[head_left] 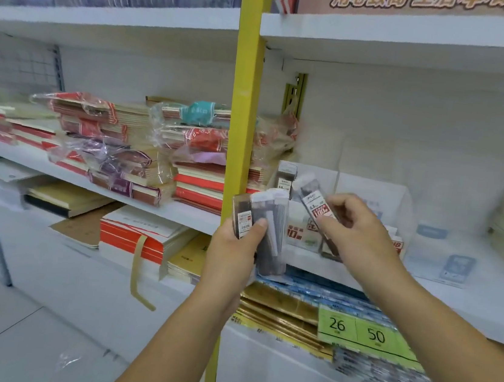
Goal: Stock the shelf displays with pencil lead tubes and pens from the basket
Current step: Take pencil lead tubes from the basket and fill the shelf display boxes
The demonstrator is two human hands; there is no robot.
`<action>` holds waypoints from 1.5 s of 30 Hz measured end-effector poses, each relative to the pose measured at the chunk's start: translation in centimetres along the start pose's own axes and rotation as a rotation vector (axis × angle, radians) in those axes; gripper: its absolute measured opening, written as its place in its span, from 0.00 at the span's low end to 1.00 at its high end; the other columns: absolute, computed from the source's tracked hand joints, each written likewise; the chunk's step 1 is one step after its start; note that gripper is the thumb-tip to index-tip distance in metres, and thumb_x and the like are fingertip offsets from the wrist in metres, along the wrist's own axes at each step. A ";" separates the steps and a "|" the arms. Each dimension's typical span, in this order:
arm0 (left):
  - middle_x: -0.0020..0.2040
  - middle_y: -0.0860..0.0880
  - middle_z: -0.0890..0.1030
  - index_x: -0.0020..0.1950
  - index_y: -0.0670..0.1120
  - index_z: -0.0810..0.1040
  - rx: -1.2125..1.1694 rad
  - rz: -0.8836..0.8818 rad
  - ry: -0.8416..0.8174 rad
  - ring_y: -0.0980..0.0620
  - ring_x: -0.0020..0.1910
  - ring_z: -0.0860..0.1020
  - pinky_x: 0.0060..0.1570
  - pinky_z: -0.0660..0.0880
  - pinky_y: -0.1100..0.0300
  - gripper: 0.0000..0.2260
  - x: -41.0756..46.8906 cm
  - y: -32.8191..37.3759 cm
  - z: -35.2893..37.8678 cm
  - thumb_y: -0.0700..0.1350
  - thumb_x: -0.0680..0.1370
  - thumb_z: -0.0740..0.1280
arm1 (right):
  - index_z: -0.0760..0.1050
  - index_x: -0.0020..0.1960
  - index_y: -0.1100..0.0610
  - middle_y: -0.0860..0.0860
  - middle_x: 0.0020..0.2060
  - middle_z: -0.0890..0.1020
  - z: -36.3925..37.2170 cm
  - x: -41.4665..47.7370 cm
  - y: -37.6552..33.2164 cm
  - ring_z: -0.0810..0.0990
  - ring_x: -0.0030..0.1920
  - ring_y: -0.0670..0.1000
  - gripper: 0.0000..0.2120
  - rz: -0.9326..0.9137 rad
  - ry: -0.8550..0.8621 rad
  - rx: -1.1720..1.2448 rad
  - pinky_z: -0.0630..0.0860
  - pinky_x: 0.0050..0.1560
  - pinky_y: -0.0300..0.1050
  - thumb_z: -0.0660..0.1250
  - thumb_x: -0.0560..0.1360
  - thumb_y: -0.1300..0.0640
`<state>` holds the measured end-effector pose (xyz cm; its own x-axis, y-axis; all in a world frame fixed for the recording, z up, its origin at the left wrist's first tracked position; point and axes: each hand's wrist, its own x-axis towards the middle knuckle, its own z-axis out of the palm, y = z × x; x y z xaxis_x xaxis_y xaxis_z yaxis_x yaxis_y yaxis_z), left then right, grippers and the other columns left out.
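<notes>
Left hand [237, 246]: centre of frame, just right of the post. Fingers and thumb are wrapped round the bundle, and the thumb lies over a white label on its front.
Bundle [267, 224]: dark lead tubes in clear wrap, near upright and leaning slightly. Held in the air in front of the shelf edge, not resting on it.
Right hand [360, 232]: right of centre, pinching a single tube between thumb and fingertips.
Tube [314, 203]: dark with a white-and-red label, tilted with its top toward upper left. The top end is near the top of the bundle, and the lower end is hidden behind the hand. It sits at the front of the display, but I cannot tell whether they touch.
Display [395, 202]: clear plastic box on the shelf, right of the post, blurred.
Packs [298, 233]: white with red print, low in the display between the two hands.
Standing tube [286, 176]: upright at the display's left end, just above the bundle.
Shelf [485, 298]: white, middle right of frame; carries the display.
Post [243, 94]: yellow upright running top to bottom at centre.
Notebooks [116, 148]: stacks left of the post, several in clear wrap — red, purple and teal covers.
Price tags [357, 330]: green, reading 26 and 50, lower right, below the shelf.
Gold packs [278, 305]: flat pile under the left hand, just left of the tags.
</notes>
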<state>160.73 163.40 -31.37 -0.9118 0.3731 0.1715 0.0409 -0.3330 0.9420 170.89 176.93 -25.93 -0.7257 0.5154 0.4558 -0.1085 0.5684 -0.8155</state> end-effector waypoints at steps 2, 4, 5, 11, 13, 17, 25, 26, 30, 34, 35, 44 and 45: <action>0.48 0.58 0.86 0.56 0.55 0.81 -0.010 0.032 0.026 0.59 0.49 0.84 0.44 0.79 0.63 0.06 0.8 0.1 -0.4 0.47 0.82 0.67 | 0.74 0.48 0.45 0.43 0.45 0.81 -0.6 3.1 -1.5 0.82 0.42 0.43 0.08 -0.048 0.036 -0.052 0.77 0.38 0.44 0.69 0.75 0.57; 0.48 0.59 0.86 0.57 0.56 0.81 -0.020 0.047 0.035 0.62 0.49 0.83 0.42 0.79 0.66 0.07 1.5 -0.2 -0.7 0.47 0.82 0.66 | 0.70 0.52 0.45 0.43 0.49 0.80 -1.0 5.9 -2.4 0.81 0.44 0.44 0.14 -0.078 0.045 -0.139 0.74 0.35 0.39 0.71 0.74 0.60; 0.48 0.60 0.86 0.57 0.56 0.81 -0.024 0.049 0.042 0.62 0.49 0.83 0.41 0.78 0.68 0.07 1.8 -0.4 -0.8 0.47 0.82 0.66 | 0.67 0.56 0.45 0.44 0.49 0.79 -1.1 7.1 -2.7 0.82 0.44 0.45 0.20 -0.096 0.042 -0.160 0.74 0.35 0.37 0.71 0.73 0.62; 0.49 0.61 0.86 0.56 0.57 0.81 -0.026 0.043 0.040 0.64 0.48 0.83 0.37 0.77 0.71 0.07 3.0 -1.3 -0.8 0.48 0.82 0.66 | 0.63 0.61 0.38 0.49 0.40 0.81 -0.7 11.2 -2.3 0.82 0.40 0.47 0.27 -0.286 0.009 -0.447 0.80 0.37 0.45 0.70 0.74 0.64; 0.48 0.62 0.86 0.56 0.58 0.81 -0.031 0.034 0.043 0.65 0.47 0.82 0.34 0.76 0.72 0.06 3.3 -1.5 -0.8 0.48 0.82 0.66 | 0.64 0.59 0.41 0.49 0.38 0.82 -0.3 11.9 -1.7 0.81 0.39 0.48 0.23 -0.303 0.016 -0.539 0.80 0.40 0.52 0.70 0.74 0.62; 0.48 0.61 0.86 0.56 0.57 0.81 -0.038 0.007 0.052 0.61 0.50 0.83 0.40 0.79 0.67 0.06 3.6 -1.8 -0.8 0.49 0.81 0.67 | 0.66 0.55 0.45 0.46 0.40 0.80 0.2 12.5 -0.7 0.79 0.38 0.44 0.19 -0.330 -0.028 -0.592 0.79 0.36 0.46 0.71 0.74 0.62; 0.47 0.60 0.86 0.56 0.58 0.81 -0.036 -0.008 0.041 0.58 0.51 0.83 0.39 0.80 0.66 0.06 3.4 -1.7 -1.0 0.48 0.82 0.67 | 0.69 0.49 0.45 0.45 0.40 0.78 0.6 14.0 -0.6 0.77 0.39 0.43 0.14 -0.269 -0.083 -0.676 0.73 0.35 0.43 0.73 0.72 0.56; 0.49 0.59 0.86 0.56 0.58 0.81 -0.037 -0.009 0.041 0.57 0.52 0.83 0.42 0.80 0.64 0.06 3.4 -1.7 -1.1 0.48 0.82 0.67 | 0.69 0.49 0.45 0.45 0.41 0.79 0.7 13.9 -0.3 0.76 0.40 0.44 0.13 -0.261 -0.099 -0.763 0.71 0.36 0.43 0.73 0.72 0.54; 0.49 0.59 0.86 0.55 0.57 0.81 -0.053 -0.013 0.040 0.56 0.52 0.83 0.45 0.81 0.60 0.06 3.3 -1.3 -1.2 0.48 0.81 0.67 | 0.77 0.50 0.46 0.46 0.44 0.74 0.9 13.7 0.2 0.69 0.52 0.50 0.09 -0.388 -0.022 -1.020 0.66 0.43 0.46 0.72 0.72 0.47; 0.45 0.62 0.86 0.54 0.58 0.81 -0.027 -0.006 0.010 0.63 0.46 0.83 0.33 0.78 0.70 0.06 3.0 -1.1 -1.0 0.49 0.81 0.67 | 0.78 0.62 0.48 0.50 0.48 0.72 0.4 13.3 -0.4 0.67 0.57 0.54 0.15 -0.415 0.019 -1.246 0.66 0.49 0.47 0.69 0.75 0.49; 0.45 0.62 0.86 0.54 0.58 0.81 -0.023 -0.008 -0.001 0.64 0.45 0.83 0.33 0.78 0.70 0.05 2.9 -1.1 -0.9 0.49 0.81 0.67 | 0.77 0.64 0.49 0.51 0.50 0.74 0.4 12.9 -0.5 0.67 0.57 0.54 0.16 -0.441 0.032 -1.233 0.67 0.50 0.47 0.68 0.76 0.51; 0.47 0.59 0.86 0.55 0.58 0.81 -0.014 0.003 -0.127 0.63 0.46 0.83 0.38 0.80 0.68 0.05 1.8 -0.4 -0.2 0.50 0.81 0.67 | 0.78 0.55 0.42 0.45 0.36 0.83 1.3 5.3 -1.9 0.80 0.29 0.43 0.09 -0.134 -0.352 -0.201 0.71 0.29 0.32 0.68 0.77 0.53; 0.47 0.59 0.86 0.55 0.58 0.81 -0.015 -0.004 -0.135 0.62 0.47 0.83 0.39 0.80 0.66 0.06 1.6 -0.3 -0.2 0.49 0.81 0.67 | 0.78 0.55 0.44 0.47 0.36 0.84 1.2 5.2 -2.0 0.80 0.28 0.44 0.09 -0.105 -0.346 -0.141 0.71 0.27 0.33 0.68 0.77 0.57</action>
<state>159.15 163.96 -31.44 -0.8487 0.4874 0.2054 0.0301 -0.3433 0.9388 166.52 177.71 -22.37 -0.9046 0.2160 0.3674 -0.1179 0.7016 -0.7028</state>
